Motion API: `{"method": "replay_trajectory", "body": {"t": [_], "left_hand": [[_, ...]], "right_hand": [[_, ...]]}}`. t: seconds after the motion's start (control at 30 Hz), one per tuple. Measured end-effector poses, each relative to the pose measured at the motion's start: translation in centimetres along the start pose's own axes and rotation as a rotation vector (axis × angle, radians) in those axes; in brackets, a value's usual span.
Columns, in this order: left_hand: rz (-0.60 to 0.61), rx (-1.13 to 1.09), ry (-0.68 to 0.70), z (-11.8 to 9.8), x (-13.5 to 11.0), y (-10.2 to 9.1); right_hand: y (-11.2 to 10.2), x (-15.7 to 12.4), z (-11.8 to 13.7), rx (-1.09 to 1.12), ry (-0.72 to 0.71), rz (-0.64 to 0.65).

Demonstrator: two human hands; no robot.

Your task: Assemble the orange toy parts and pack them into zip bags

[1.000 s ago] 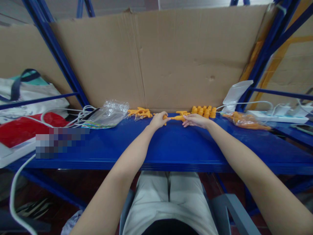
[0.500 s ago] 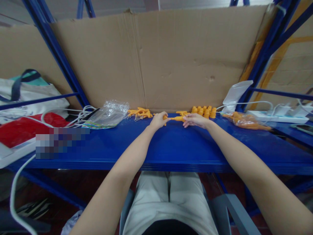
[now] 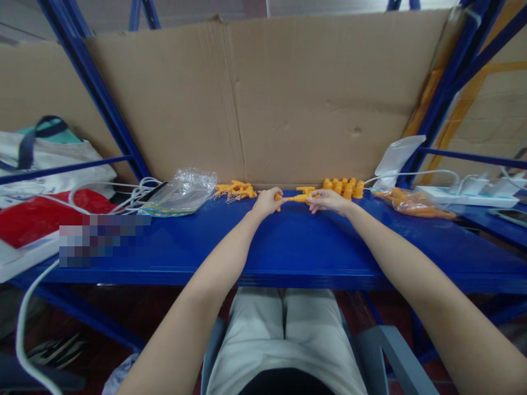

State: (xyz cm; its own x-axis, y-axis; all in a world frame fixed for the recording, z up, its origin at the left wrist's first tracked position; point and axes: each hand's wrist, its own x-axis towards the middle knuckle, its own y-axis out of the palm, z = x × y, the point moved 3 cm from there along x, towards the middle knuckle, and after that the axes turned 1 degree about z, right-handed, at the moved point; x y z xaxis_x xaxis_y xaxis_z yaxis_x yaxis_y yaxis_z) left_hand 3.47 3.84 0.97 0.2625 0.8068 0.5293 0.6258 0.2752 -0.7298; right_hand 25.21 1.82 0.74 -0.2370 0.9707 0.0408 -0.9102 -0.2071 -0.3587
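Observation:
Between my two hands, just above the blue tabletop [image 3: 296, 241], is a slim orange plastic piece [image 3: 297, 198] lying sideways. My left hand [image 3: 268, 202] pinches its left end, where a wider orange part shows by the fingertips. My right hand [image 3: 329, 202] is closed on the right end, with some fingers loosely bent. Behind the right hand lies another orange piece [image 3: 304, 190]. To the left is a pile of orange branched parts [image 3: 236, 190] with small metal chains [image 3: 231, 198]. Several orange cup-shaped parts [image 3: 346, 188] stand in rows to the right.
A clear plastic bag [image 3: 181, 192] lies at left, by white cables and a red item [image 3: 49, 214]. On the right are a bag of orange parts [image 3: 411, 203], a white power strip [image 3: 465, 196] and a phone [image 3: 510, 215]. Cardboard [image 3: 313, 99] walls the back; blue posts flank it.
Both hands stay almost in place. The orange piece between them looks slightly turned, and the right fingers have shifted a little.

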Motion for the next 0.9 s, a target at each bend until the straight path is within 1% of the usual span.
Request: {"method": "replay_trajectory", "body": {"t": [0.17,0.33,0.47,0.6,0.7,0.77,0.9], "left_hand": [[-0.012,0.004,-0.004,-0.3,0.03,-0.13],[0.078,-0.072,-0.058,-0.09,-0.03,0.19],[0.129,-0.058,-0.021,0.12,0.22,0.33],[0.097,0.035,0.024,-0.12,0.41,0.15],[0.14,0.014,-0.034,-0.3,0.27,0.26],[0.163,-0.01,-0.074,-0.4,0.15,0.37],[0.181,0.003,-0.083,-0.59,0.06,0.53]], "right_hand": [[-0.02,0.32,-0.38,-0.041,-0.024,0.061],[-0.05,0.59,-0.66,-0.024,-0.032,0.046],[0.12,0.55,-0.57,-0.017,-0.049,0.056],[0.37,0.29,-0.27,-0.033,-0.04,0.044],[0.47,0.12,-0.04,-0.049,-0.045,0.038],[0.43,0.12,-0.01,-0.057,-0.062,0.056],[0.15,0.37,-0.35,-0.056,-0.085,0.111]]}}
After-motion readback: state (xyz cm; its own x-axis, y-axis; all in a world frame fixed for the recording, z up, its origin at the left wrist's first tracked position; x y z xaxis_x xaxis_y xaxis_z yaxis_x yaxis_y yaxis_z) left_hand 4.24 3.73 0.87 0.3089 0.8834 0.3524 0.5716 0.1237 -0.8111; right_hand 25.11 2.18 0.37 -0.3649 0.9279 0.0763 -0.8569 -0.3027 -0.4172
